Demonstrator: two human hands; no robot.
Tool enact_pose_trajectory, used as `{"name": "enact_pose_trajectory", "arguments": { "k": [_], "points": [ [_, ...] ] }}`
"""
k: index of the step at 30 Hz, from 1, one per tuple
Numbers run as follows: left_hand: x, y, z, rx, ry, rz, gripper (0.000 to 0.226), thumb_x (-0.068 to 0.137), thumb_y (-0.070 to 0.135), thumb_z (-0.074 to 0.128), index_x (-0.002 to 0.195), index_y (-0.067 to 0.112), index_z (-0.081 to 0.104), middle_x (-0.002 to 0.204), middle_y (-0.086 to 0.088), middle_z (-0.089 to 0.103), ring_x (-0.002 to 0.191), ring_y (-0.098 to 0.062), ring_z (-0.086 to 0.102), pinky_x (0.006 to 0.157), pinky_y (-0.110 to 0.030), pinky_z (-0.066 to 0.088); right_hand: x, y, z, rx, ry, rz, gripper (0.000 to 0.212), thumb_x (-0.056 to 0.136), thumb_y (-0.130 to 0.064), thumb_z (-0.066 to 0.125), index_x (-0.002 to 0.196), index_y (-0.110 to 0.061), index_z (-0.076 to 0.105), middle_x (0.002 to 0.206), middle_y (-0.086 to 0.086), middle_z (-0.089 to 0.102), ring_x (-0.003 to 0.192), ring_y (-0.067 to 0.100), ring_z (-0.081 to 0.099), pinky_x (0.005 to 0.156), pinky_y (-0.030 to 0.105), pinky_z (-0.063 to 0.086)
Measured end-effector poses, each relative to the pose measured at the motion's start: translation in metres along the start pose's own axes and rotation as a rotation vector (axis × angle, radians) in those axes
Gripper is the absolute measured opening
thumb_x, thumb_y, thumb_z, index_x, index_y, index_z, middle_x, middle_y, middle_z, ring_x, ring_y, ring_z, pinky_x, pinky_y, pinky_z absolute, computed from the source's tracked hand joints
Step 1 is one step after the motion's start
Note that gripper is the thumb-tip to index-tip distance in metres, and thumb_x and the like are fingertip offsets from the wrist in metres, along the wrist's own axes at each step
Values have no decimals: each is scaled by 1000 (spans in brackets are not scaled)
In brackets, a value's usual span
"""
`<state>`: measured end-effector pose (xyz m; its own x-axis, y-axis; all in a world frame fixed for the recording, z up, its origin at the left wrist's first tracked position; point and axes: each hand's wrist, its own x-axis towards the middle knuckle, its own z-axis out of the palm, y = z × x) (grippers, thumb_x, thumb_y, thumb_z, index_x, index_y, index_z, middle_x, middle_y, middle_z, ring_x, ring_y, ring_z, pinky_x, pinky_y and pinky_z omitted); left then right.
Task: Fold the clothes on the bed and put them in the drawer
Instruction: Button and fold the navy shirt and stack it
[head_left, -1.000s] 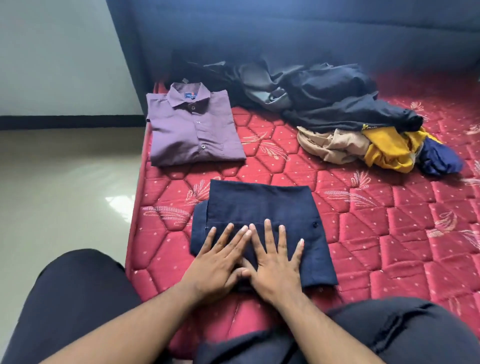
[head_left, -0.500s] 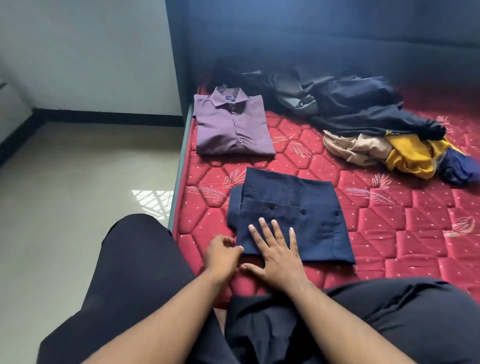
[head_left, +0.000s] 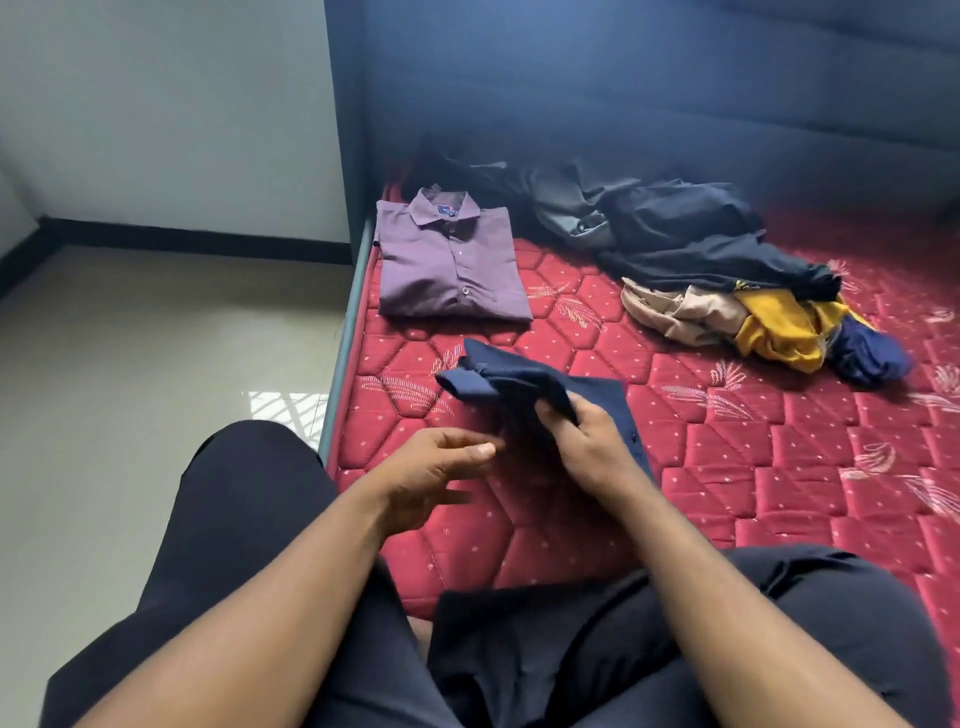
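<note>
A moment ago the navy shirt (head_left: 524, 384) lay flat as a folded rectangle under both palms; now its near left part is lifted off the red mattress (head_left: 779, 467), and the left hand has come away from it. The unfolded pile of clothes (head_left: 727, 270) sits well apart at the far right by the headboard, and the folded purple shirt (head_left: 447, 265) lies at the far left corner, collar toward the headboard. The navy shirt sits near the front left edge of the bed, its long axis running left to right, the raised bunched end pointing left and away while the right part looks to rest on the mattress. The right hand (head_left: 587, 441) pinches the lifted cloth, fingers curled round it. The left hand (head_left: 436, 467) hovers beside it with loosely spread fingers, holding nothing. I judge the fold will keep best if that free hand slides underneath as support before the bundle is carried off.
</note>
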<state>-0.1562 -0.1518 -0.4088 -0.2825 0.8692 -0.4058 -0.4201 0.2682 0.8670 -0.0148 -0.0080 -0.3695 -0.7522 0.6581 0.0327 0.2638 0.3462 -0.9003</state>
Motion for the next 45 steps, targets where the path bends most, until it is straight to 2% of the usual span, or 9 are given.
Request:
{"name": "enact_pose_trajectory", "arguments": {
  "k": [2,5,8,11,17,22,33,38,45],
  "points": [
    [7,14,-6,68,153,85,23,79,19,78,102,17,74,97,-1,70,97,-16,61,76,-33,46,6,-37,-27,256,-17,76,19,100,-25,53,99,-17,70,90,-7,72,83,9,63,76,32,51],
    [25,49,-18,34,410,300,74,70,30,86,135,27,52,126,7,56,116,-14,54,79,-30,45,7,-85,-73,630,-68,178,31,98,-27,48,116,-9,65,109,12,72,94,24,70,76,35,59],
    [35,95,-38,-103,109,473,99,66,42,88,148,29,34,133,16,59,120,-7,59,92,-37,52,14,-98,-106,838,-78,256,43,92,-38,47,109,-10,75,109,12,73,95,22,72,73,32,60],
    [45,123,-43,-177,-122,394,55,83,22,76,134,10,57,130,-14,64,107,-25,68,88,-39,58,44,-63,-118,904,-37,436,51,95,-47,46,108,-7,74,112,16,71,97,26,71,77,40,60],
    [96,30,-48,12,217,-103,28,94,22,63,120,12,66,97,-1,69,68,-15,56,56,-22,41,49,90,-68,468,304,776,35,99,-36,54,106,-4,63,75,6,65,50,15,60,47,19,48],
    [104,27,-39,49,325,-127,21,93,37,64,91,16,69,65,4,64,50,-12,52,53,-21,37,50,109,-62,475,282,780,19,90,-33,67,94,-15,63,82,6,66,65,20,61,57,27,48],
    [98,36,-24,-115,347,123,19,93,3,59,111,0,65,105,-21,72,84,-27,70,75,-36,59,53,91,-30,437,410,432,8,96,-10,59,101,-16,60,96,14,71,85,25,68,79,44,55],
    [97,114,-53,-159,387,295,19,97,5,53,115,10,59,105,-14,73,93,-29,70,85,-42,57,120,27,-27,563,334,224,10,98,-8,54,104,-14,59,92,10,72,80,19,69,77,39,56],
    [184,249,-141,-100,464,356,23,97,16,58,119,10,58,107,-15,72,84,-24,72,64,-32,59,307,-25,-19,608,230,141,9,99,-16,55,106,-15,59,99,12,70,81,21,66,74,39,58]
  ]
}}
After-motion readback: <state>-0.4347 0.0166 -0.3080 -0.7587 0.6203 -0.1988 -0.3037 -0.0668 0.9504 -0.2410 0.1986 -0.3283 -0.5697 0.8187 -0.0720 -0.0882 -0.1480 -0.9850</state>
